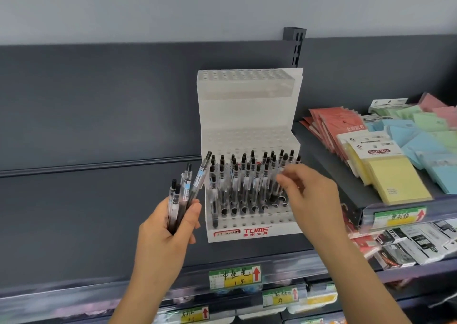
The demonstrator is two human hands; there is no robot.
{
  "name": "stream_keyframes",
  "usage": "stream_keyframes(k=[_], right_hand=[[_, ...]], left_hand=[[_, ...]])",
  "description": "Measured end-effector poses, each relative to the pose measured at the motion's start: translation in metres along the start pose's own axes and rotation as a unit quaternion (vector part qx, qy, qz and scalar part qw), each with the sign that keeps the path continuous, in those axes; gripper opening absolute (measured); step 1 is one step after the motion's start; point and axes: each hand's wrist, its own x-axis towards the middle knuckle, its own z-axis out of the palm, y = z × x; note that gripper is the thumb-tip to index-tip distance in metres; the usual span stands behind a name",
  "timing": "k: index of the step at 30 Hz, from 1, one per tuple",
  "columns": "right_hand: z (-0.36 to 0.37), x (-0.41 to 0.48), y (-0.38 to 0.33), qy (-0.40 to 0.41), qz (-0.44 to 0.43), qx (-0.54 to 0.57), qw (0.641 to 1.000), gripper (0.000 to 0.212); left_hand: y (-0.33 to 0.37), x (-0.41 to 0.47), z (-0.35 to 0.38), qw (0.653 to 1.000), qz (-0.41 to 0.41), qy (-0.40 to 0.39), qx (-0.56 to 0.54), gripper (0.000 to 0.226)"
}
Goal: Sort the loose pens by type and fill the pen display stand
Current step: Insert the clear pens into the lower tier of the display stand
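A white tiered pen display stand (pixel 249 116) marked TOME stands on a dark shelf. Its lowest tier holds several clear pens with black caps (pixel 243 180); the two upper tiers show only bare holes. My left hand (pixel 170 227) grips a bundle of several loose clear pens (pixel 184 195), tips down, left of the stand. My right hand (pixel 309 195) reaches into the right side of the lowest tier, its fingers curled among the standing pens. Motion blur hides whether those fingers pinch a pen.
Packs of sticky notes (pixel 393 175) in yellow, blue, green and red lie on the shelf to the right. Price tags (pixel 235 276) line the shelf's front edge, with more goods below. A slotted upright (pixel 295 44) rises behind the stand.
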Motion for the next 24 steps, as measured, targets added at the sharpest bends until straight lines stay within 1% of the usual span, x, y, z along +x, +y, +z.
stream_keyframes(k=[3, 6, 10, 15, 20, 22, 24], right_hand=[[0.004, -0.002, 0.001, -0.04, 0.007, -0.033, 0.999, 0.015], [0.003, -0.001, 0.002, -0.03, 0.031, -0.031, 0.999, 0.016], [0.003, 0.0, 0.005, -0.041, 0.054, -0.05, 0.996, 0.019], [0.003, -0.001, 0.004, -0.037, 0.066, -0.042, 0.996, 0.018], [-0.003, -0.007, 0.0, 0.04, 0.069, 0.037, 0.996, 0.014], [-0.005, -0.011, -0.007, 0.03, 0.059, 0.082, 0.994, 0.01], [-0.004, -0.015, -0.017, -0.011, 0.051, 0.141, 0.989, 0.004]], left_hand=[[-0.002, -0.001, -0.001, 1.0, -0.006, -0.003, -0.006, 0.005], [-0.004, -0.001, -0.001, 1.0, -0.004, -0.011, -0.002, 0.004], [-0.004, -0.001, 0.002, 1.0, -0.001, -0.024, 0.002, 0.002], [-0.002, -0.001, 0.006, 0.999, 0.001, -0.042, -0.005, 0.003], [0.0, -0.002, 0.011, 0.998, 0.008, -0.069, 0.0, 0.003], [0.001, -0.003, 0.013, 0.996, 0.009, -0.084, 0.002, 0.007], [0.004, -0.005, 0.014, 0.995, 0.008, -0.104, -0.001, 0.014]])
